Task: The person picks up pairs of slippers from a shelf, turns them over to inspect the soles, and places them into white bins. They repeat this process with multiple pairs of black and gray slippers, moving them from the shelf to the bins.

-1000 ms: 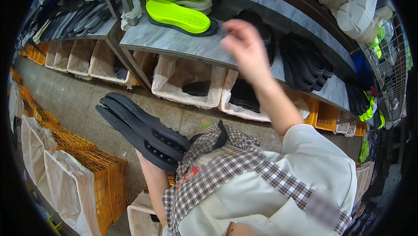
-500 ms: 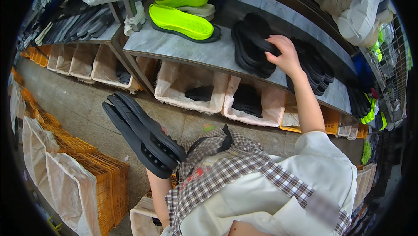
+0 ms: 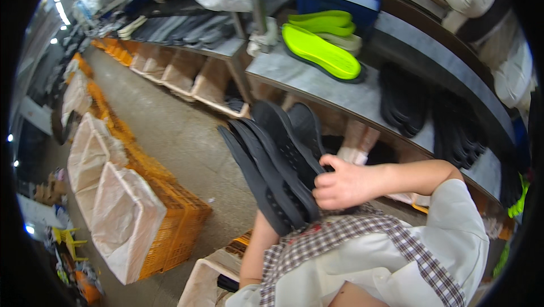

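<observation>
Several black shoe soles (image 3: 272, 171) stand tilted side by side in front of my body, with rows of small holes near their lower ends. My left hand (image 3: 263, 229) supports them from below; the soles hide its fingers. At their right side my right hand (image 3: 347, 185) is closed on more black soles (image 3: 306, 128), which press against the others. On the grey table (image 3: 272, 69) a bright yellow-green sole (image 3: 322, 52) rests on a black one. Beside it lie a stack of black soles (image 3: 402, 100) and, farther right, another black stack (image 3: 456, 128).
Orange crates (image 3: 175, 230) with pale liners line the floor at left. Lined bins (image 3: 209, 89) stand under the tables. A blue bin (image 3: 340, 1) sits behind the green soles, and a metal post (image 3: 256, 1) rises at the table's corner. More soles cover the far-left table (image 3: 221, 46).
My right hand has left the table stack and come to the held soles, bringing black soles with it. The view has swung left, so the table now appears farther right.
</observation>
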{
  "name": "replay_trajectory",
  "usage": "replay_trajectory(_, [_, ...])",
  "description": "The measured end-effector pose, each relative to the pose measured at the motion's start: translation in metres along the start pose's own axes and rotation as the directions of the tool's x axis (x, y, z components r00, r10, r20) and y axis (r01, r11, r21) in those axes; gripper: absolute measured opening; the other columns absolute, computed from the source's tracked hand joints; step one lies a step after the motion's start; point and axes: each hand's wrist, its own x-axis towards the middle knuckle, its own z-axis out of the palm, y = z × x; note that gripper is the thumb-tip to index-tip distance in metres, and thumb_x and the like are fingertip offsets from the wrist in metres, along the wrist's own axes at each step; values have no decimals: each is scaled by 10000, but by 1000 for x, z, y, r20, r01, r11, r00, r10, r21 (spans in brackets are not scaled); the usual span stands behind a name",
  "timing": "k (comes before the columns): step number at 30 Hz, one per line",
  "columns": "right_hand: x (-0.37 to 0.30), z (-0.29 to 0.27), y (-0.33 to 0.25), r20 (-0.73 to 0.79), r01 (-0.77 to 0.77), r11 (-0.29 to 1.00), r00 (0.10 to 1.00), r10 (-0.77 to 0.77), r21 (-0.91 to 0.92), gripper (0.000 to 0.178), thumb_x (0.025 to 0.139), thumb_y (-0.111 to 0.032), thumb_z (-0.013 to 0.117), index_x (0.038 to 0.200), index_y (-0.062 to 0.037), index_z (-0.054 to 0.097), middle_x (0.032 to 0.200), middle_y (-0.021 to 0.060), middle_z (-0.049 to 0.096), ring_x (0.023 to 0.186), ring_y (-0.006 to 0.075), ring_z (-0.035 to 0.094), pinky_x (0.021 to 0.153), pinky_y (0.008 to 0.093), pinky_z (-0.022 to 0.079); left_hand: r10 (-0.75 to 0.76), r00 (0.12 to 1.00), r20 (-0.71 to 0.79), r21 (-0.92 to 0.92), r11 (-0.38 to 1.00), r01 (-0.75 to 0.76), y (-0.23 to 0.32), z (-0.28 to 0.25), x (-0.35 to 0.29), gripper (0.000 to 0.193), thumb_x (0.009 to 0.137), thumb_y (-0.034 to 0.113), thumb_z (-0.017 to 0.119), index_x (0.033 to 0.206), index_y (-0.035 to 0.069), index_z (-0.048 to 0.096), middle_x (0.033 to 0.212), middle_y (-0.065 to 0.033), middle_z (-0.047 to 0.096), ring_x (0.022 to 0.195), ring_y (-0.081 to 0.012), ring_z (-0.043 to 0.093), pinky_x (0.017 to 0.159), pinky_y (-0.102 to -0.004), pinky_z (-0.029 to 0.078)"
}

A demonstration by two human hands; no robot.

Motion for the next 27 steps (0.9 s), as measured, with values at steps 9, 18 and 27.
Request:
replay_trajectory(9, [45,36,8,7,280,871,951,-308,403,295,613,-282,709,809,-105,579,1004,39,524,1034,197,486,876,497,330,90,992,-93,41,995,-87,23,-17,-59,452,947,352,444,1302,72,445,1390,-193,377,1255,-331,408,1050,-488,343])
replay_trajectory(18, [75,80,18,-15,-262,454,854,521,851,745,890,-462,532,1436,-65,218,1476,266,104,1358,440,147,1098,489,168,301,919,-255,23,952,-306,34,-28,-52,506,950,357,412,1333,26,412,1338,-171,459,1190,-319,486,1039,-447,378])
replay_trajectory(27, [76,130,30,156,-441,328,762,628,836,859,866,-528,548,1456,-35,164,1497,250,102,1376,427,141,1108,483,181,399,800,-447,266,914,-307,45,-82,-66,811,759,163,665,1420,-4,225,1314,-206,457,1188,-330,489,1001,-416,419])
